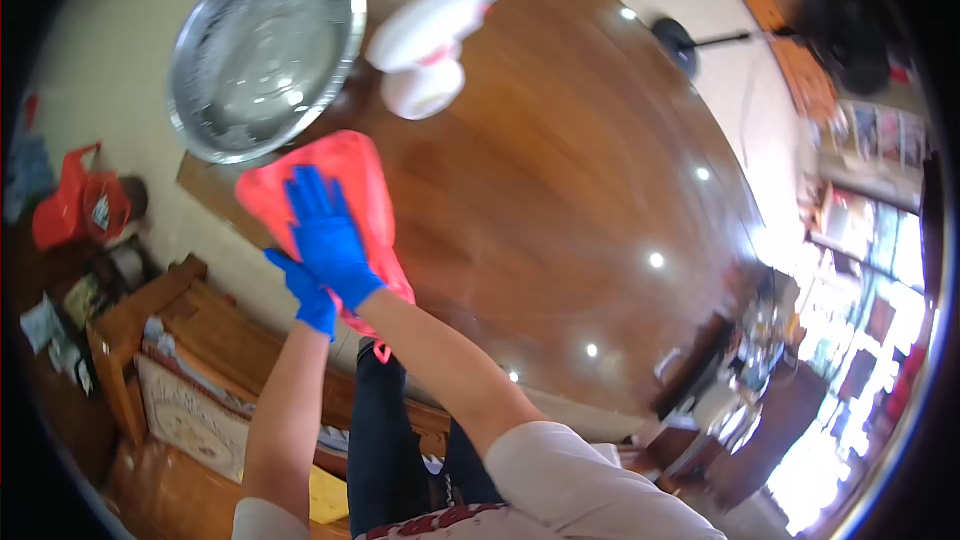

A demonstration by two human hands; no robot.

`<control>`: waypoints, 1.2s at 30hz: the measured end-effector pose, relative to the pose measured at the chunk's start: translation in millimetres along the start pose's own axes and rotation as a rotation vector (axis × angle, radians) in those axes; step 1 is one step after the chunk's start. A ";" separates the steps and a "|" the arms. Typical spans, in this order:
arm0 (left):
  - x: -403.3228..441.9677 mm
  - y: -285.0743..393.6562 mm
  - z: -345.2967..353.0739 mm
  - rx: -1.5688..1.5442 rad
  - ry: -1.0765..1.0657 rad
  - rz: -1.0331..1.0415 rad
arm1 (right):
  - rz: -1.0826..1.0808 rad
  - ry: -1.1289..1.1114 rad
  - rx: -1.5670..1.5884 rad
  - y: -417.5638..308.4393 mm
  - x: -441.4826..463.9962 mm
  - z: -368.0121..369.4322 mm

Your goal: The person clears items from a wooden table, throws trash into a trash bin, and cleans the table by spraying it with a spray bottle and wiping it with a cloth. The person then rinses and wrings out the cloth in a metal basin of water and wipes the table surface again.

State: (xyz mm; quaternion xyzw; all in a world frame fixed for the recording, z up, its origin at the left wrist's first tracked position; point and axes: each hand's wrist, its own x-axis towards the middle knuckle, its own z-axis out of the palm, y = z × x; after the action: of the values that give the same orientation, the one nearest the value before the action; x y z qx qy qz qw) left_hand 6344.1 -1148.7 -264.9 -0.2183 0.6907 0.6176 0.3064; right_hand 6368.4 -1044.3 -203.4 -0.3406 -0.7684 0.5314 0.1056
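A red cloth (375,190) with a small loop at its lower end is spread at the near left edge of the brown table. My right hand (333,240), in a blue glove, lies flat on the cloth with its fingers stretched out. Beside and partly beneath it is my left hand (308,292), also gloved in blue. One digit of that hand points out to the left; its other fingers are hidden, so its grip does not show. Just beyond the cloth stands a metal basin (352,0) holding sudsy liquid. A white spray bottle (425,90) with a red nozzle is right of the basin.
The glossy wooden table (560,170) reflects several lights. A carved wooden bench (190,320) is at the lower left, and a red plastic container (70,205) sits further left. A black stand fan (840,30) is at the upper right. Cluttered items (765,330) line the right side.
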 end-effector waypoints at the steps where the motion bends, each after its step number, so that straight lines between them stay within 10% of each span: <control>1: 6.1 -0.6 -7.9 -0.362 -0.251 -0.078 | -0.257 -0.018 -0.508 8.4 1.5 5.6; 2: -5.9 9.3 -14.0 -0.347 -0.286 -0.107 | -0.221 0.007 -0.529 13.7 -19.5 -5.5; 3: -21.7 33.9 -21.5 -0.086 -0.237 -0.225 | -0.093 0.078 0.284 13.4 -50.0 -22.5; 5: -6.1 33.8 -63.2 0.159 -0.076 -0.307 | 0.004 0.161 0.442 44.2 -120.6 -51.4; 6: -6.8 36.0 -81.6 0.210 -0.069 -0.280 | -0.021 0.150 -0.219 85.7 -164.5 -67.0; 8: -4.1 37.9 -116.4 0.249 -0.033 -0.239 | 0.316 0.331 -0.456 134.5 -282.6 -111.7; 10: -0.9 35.6 -155.2 0.364 -0.049 -0.133 | 0.554 0.961 -0.027 197.9 -387.6 -143.0; 13: 1.2 28.7 -200.6 0.344 -0.008 -0.127 | 0.800 1.191 -0.267 229.0 -491.7 -188.9; 17: -10.4 17.9 -252.7 0.389 -0.023 -0.141 | 0.618 1.257 -0.381 257.4 -421.8 -101.6; 19: -15.3 16.0 -279.3 0.395 -0.029 -0.167 | 0.598 1.109 0.086 156.9 -281.2 -29.0; 21: -24.0 10.7 -301.0 0.392 -0.091 -0.115 | 0.433 0.528 -0.428 68.2 -181.0 22.9; 23: -29.0 12.0 -307.7 0.406 -0.203 -0.054 | 0.190 0.245 -0.147 10.5 -84.6 55.6; 25: -33.6 20.2 -302.3 0.418 -0.143 -0.035 | 0.120 0.189 1.402 -41.5 -14.4 77.3; 26: -33.0 24.0 -298.3 0.442 -0.116 -0.054 | -0.214 -0.075 1.297 -50.9 -12.1 37.9; 29: -34.3 21.7 -289.9 0.489 -0.108 -0.048 | -0.313 0.330 -0.614 -21.0 47.7 158.0; 36: -33.8 -41.7 -301.3 0.515 -0.087 -0.044 | -0.073 0.475 -0.215 107.4 -261.6 -47.3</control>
State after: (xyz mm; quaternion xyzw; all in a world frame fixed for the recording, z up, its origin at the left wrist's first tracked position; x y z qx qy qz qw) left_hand 6350.5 -1454.6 -256.7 -0.1211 0.8064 0.4234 0.3947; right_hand 6632.4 -1153.6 -227.0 -0.4371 -0.7859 0.3477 0.2652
